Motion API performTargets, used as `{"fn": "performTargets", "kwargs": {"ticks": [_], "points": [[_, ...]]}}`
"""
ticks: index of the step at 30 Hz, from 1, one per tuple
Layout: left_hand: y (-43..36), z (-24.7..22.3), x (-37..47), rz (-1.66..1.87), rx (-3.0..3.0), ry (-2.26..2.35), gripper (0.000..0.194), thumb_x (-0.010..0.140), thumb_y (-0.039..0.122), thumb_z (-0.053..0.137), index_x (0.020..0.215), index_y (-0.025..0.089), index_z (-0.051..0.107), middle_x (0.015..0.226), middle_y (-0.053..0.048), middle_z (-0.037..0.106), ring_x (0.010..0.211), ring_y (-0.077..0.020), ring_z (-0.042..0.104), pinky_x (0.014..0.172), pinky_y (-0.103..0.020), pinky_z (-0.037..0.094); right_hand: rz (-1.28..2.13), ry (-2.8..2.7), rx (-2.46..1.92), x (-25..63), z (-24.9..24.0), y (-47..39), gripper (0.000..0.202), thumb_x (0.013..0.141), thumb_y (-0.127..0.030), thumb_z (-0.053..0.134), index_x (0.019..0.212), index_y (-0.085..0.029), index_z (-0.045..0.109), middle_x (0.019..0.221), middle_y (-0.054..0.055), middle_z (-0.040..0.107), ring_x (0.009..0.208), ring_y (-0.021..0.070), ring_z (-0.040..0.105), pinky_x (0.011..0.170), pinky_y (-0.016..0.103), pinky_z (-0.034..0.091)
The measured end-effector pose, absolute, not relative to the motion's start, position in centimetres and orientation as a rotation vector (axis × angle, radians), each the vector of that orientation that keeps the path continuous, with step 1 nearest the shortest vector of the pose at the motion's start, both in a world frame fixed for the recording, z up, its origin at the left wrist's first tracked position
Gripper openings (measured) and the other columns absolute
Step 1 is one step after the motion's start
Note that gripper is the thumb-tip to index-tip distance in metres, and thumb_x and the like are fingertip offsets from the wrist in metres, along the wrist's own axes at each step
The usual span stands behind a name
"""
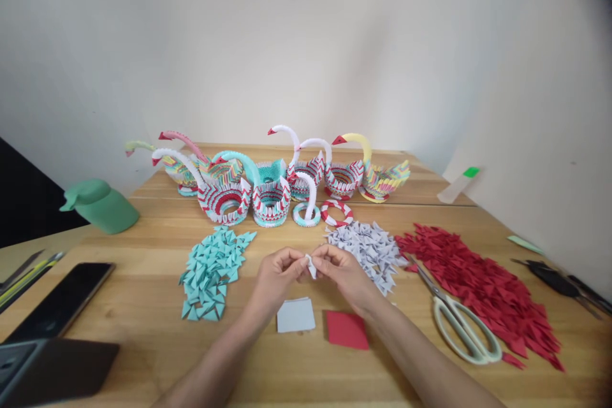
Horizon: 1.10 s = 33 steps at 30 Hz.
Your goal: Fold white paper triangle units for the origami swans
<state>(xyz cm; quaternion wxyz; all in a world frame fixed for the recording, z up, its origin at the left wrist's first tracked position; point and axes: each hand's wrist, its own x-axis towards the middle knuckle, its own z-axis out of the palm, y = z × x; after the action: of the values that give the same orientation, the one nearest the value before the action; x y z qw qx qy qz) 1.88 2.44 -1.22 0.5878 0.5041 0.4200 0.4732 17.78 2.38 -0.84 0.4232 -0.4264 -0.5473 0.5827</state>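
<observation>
Between my fingertips, above the middle of the wooden table, is a small white folded paper piece (312,266). My left hand (282,274) pinches it from the left, and my right hand (342,271) pinches it from the right. Below them lie a stack of white paper rectangles (296,315) and a red paper stack (347,329). A pile of teal folded pieces (210,273) sits left of my hands. The white folded pieces (368,252) are heaped just behind my right hand, with a large red pile (478,287) farther right.
Paper swans (224,202) stand along the back, with a red-and-white ring (336,213) before them. Scissors (461,325) lie right, near a black tool (549,277). At left are a green container (102,207), a phone (62,299) and a dark device (62,370).
</observation>
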Motion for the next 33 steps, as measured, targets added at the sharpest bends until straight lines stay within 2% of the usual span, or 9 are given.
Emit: {"fn": "performTargets", "kwargs": {"ticks": [7,16,24,28,33], "points": [[1.59,-1.01,2.17,1.158,1.376,1.214,0.018,0.074,0.028,0.058,0.062,0.015,0.057,0.059,0.0,0.058,0.056,-0.0115,0.05,0.054,-0.021,0.037,1.216,-1.528,-1.159,17.25,-0.83,2.17,0.023,0.079,-0.04,0.062,0.077,-0.017,0.064,0.069,0.001,0.062,0.067,0.0147,0.054,0.065,0.026,0.041],[2.22,-1.32,1.92,1.058,1.115,0.919,0.025,0.071,0.037,0.065,0.069,0.012,0.062,0.062,-0.002,0.061,0.057,-0.0119,0.053,0.06,-0.024,0.043,1.267,-1.433,-1.122,17.72,-1.1,2.25,0.019,0.08,-0.037,0.061,0.082,-0.018,0.063,0.068,-0.001,0.059,0.065,0.0133,0.054,0.063,0.025,0.043],[1.98,-1.28,2.03,1.128,1.286,1.128,0.016,0.07,0.028,0.063,0.064,0.014,0.06,0.059,0.0,0.057,0.056,-0.0104,0.048,0.055,-0.021,0.037,1.144,-1.564,-1.199,17.54,-1.18,2.11,0.02,0.08,-0.037,0.06,0.087,-0.018,0.066,0.076,0.002,0.064,0.073,0.0163,0.057,0.069,0.027,0.044],[1.99,-1.13,2.05,1.083,1.157,1.005,0.024,0.07,0.038,0.065,0.072,0.014,0.062,0.063,-0.001,0.061,0.056,-0.0107,0.051,0.057,-0.023,0.041,1.167,-1.502,-1.185,17.77,-1.13,2.31,0.021,0.079,-0.037,0.061,0.087,-0.019,0.067,0.077,0.002,0.065,0.073,0.0166,0.058,0.069,0.028,0.045],[1.94,-0.97,1.79,0.92,1.063,0.928,0.032,0.068,0.044,0.067,0.071,0.012,0.062,0.069,-0.005,0.066,0.056,-0.0111,0.055,0.058,-0.023,0.042,1.113,-1.481,-1.224,17.91,-1.25,2.41,0.021,0.078,-0.037,0.062,0.087,-0.019,0.068,0.079,0.002,0.067,0.074,0.0172,0.059,0.069,0.028,0.045]]}}
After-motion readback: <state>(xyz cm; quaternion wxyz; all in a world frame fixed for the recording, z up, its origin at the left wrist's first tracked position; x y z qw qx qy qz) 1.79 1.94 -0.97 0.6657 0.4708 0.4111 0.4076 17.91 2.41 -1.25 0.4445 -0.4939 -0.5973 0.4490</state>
